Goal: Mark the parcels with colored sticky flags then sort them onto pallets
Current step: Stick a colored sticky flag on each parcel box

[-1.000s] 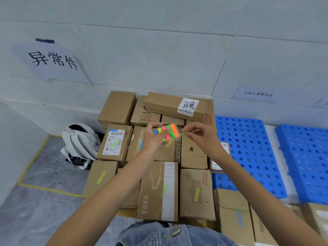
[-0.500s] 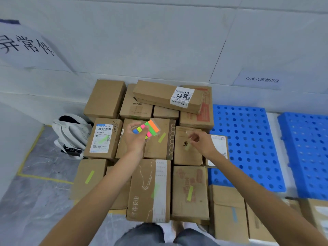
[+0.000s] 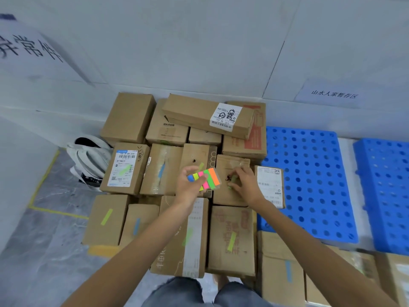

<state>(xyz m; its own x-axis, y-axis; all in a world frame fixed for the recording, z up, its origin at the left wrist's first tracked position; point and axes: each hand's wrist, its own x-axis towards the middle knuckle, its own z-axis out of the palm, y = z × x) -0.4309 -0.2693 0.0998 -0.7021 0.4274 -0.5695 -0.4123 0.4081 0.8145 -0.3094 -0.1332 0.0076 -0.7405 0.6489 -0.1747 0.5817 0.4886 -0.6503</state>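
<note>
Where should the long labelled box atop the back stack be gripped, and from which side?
Probably across its narrow width near mid-length, coming from above and the front: the long labelled box lies flat on other parcels, with its top and front long edge exposed.

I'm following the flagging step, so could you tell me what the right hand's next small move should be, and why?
Probably press the flag flat, then lift off. The right hand sits on a middle box with that greenish flag seemingly under its fingers, blurred, while the left hand grips the pad.
</note>
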